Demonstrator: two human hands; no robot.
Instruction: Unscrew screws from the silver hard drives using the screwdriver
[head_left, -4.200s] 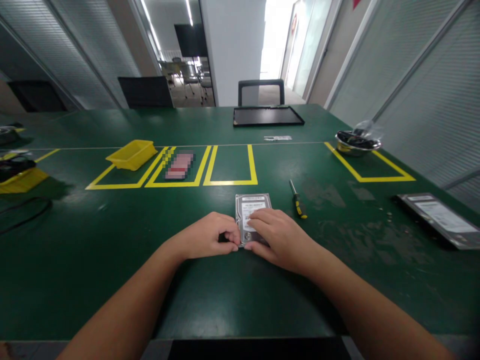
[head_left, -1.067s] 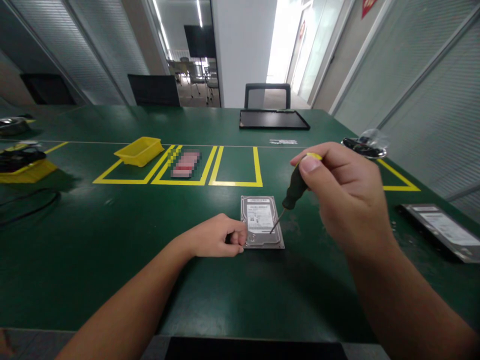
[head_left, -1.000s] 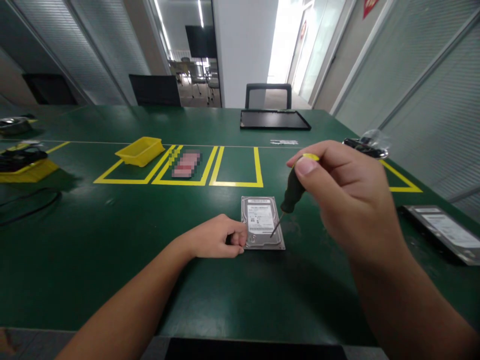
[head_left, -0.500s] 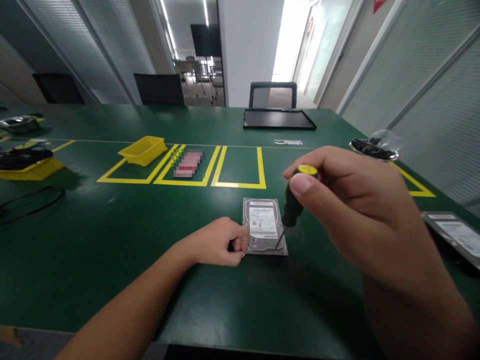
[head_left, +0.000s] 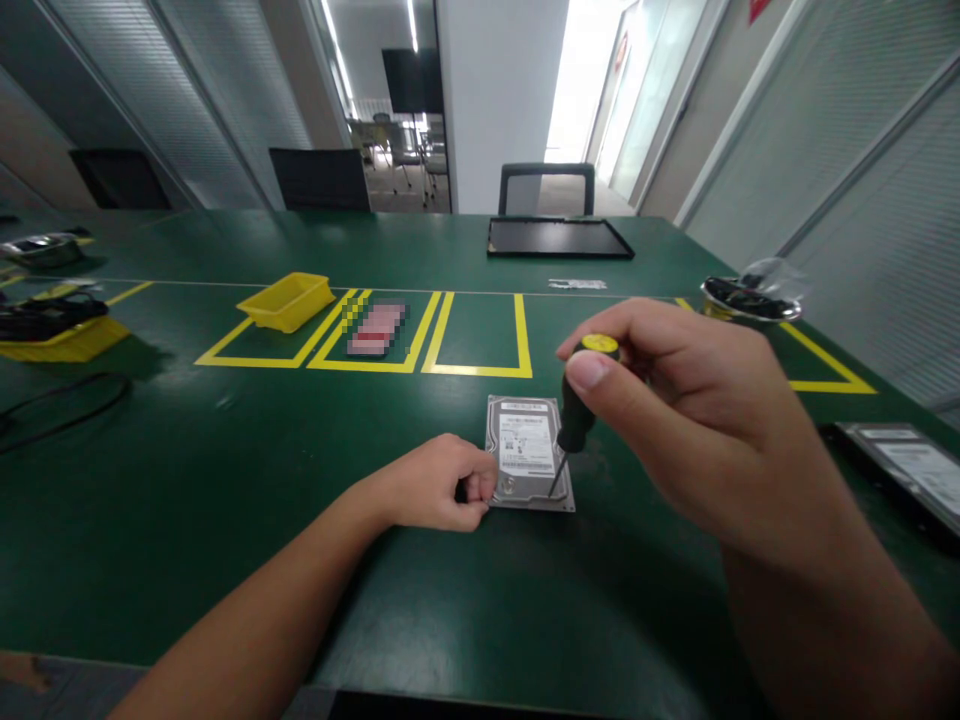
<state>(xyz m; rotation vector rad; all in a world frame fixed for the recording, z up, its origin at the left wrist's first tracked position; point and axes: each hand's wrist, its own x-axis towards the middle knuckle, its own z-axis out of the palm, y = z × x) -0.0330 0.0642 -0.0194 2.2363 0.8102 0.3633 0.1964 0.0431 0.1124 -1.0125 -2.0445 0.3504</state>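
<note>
A hard drive (head_left: 526,445) with a white label lies flat on the green table in front of me. My left hand (head_left: 446,485) is closed, its curled fingers pressed at the drive's lower left edge; the fingertips are partly hidden. Between thumb and fingers of my right hand (head_left: 667,400) is a screwdriver (head_left: 576,415) with a dark handle and a yellow end cap. It leans, and its tip meets the lower right part of the drive's top face. Whether a screw sits under the tip is too small to tell.
A second hard drive (head_left: 911,465) lies at the right. Behind are a yellow bin (head_left: 289,303), a blurred-out pink object (head_left: 377,328), yellow tape outlines (head_left: 480,371) and a black-framed panel (head_left: 559,238). Cables fill another yellow bin (head_left: 71,340) at left; a metal bowl (head_left: 752,300) stands right.
My right hand and the screwdriver handle have shifted slightly left, making the screwdriver a little more upright. The tip stays at the same part of the drive. My left hand has not moved.
</note>
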